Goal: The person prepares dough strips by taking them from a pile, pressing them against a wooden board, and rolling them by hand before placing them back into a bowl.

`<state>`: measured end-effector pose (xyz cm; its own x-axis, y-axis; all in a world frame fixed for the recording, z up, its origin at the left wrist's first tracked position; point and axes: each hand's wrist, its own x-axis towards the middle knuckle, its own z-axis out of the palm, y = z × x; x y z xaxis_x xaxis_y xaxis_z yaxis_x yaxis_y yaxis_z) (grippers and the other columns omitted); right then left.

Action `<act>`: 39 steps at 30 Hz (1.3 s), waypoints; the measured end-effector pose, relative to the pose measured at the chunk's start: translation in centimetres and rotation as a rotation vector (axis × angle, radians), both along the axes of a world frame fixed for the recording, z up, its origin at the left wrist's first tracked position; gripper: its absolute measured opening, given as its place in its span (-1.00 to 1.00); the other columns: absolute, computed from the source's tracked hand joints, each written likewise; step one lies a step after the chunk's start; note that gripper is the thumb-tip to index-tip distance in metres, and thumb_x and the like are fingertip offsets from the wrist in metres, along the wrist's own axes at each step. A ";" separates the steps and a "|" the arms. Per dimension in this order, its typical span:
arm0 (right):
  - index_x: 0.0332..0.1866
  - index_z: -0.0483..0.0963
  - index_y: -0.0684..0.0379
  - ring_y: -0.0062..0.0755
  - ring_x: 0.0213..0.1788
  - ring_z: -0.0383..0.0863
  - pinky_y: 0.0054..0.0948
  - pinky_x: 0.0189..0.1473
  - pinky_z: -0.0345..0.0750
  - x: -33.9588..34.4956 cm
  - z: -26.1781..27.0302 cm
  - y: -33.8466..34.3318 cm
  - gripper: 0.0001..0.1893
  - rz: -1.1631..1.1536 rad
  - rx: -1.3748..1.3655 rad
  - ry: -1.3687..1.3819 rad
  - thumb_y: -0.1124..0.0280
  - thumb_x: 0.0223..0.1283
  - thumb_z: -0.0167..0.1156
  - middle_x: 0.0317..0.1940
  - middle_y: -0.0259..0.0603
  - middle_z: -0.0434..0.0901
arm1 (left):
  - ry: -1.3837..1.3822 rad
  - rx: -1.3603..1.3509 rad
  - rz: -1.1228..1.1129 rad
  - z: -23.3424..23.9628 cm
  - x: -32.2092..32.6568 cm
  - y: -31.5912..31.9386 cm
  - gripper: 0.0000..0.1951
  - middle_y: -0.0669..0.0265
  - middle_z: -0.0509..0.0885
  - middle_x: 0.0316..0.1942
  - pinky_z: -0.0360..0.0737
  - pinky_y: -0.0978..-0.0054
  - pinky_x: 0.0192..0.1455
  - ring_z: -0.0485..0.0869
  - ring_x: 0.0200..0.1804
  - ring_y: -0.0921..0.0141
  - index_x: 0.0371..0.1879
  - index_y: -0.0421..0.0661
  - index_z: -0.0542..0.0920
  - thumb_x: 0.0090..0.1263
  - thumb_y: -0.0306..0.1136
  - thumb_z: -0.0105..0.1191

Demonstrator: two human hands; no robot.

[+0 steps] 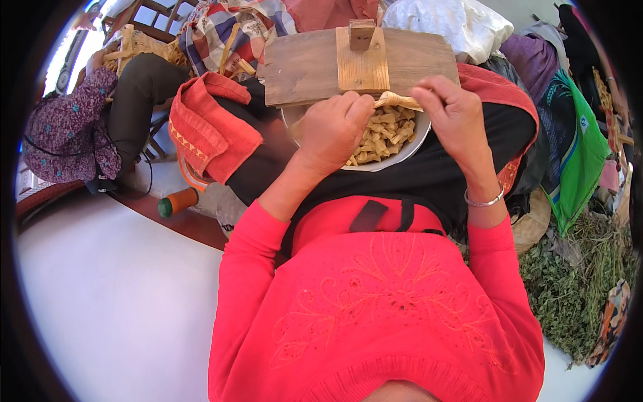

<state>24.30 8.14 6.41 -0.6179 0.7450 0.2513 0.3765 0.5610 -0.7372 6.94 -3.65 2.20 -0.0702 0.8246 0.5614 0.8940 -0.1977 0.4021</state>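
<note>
A tan strip of dried plant material [397, 99], folded or knotted at its middle, is stretched between my hands. My left hand [335, 131] grips one end with curled fingers, and my right hand [451, 108] pinches the other end. Below the strip, a white basin [424, 136] in my lap holds many small tan knotted pieces [384, 135]. Just beyond my hands, a wooden board [301, 65] lies across the basin's far side, with a paler wood strip [362, 70] and an upright wooden block [361, 35] on it.
Red towels [216, 125] drape over my knees. Another person [75, 125] sits at the left beside tan strips. A thread spool [178, 202] lies at the left. White sack [447, 22], green cloth [582, 145] and a heap of leafy plants [567, 286] are at the right.
</note>
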 end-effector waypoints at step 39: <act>-0.25 0.53 0.10 -0.23 -0.13 0.57 -0.28 -0.01 0.42 0.3 -5.3 -2.2 -0.79 0.255 0.259 -0.117 0.60 -0.02 0.15 -0.23 -0.31 0.60 | -0.729 -0.520 -0.036 -2.4 2.6 -1.9 -0.86 0.43 0.52 -0.52 0.46 0.54 -0.30 0.50 -0.36 0.55 -0.28 -0.18 0.55 0.45 -0.37 0.04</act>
<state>24.55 5.91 1.09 -0.8109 0.4848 0.3276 0.2741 0.8094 -0.5194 9.54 -5.53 -0.19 -0.2327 0.9708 -0.0581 0.3778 0.1453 0.9144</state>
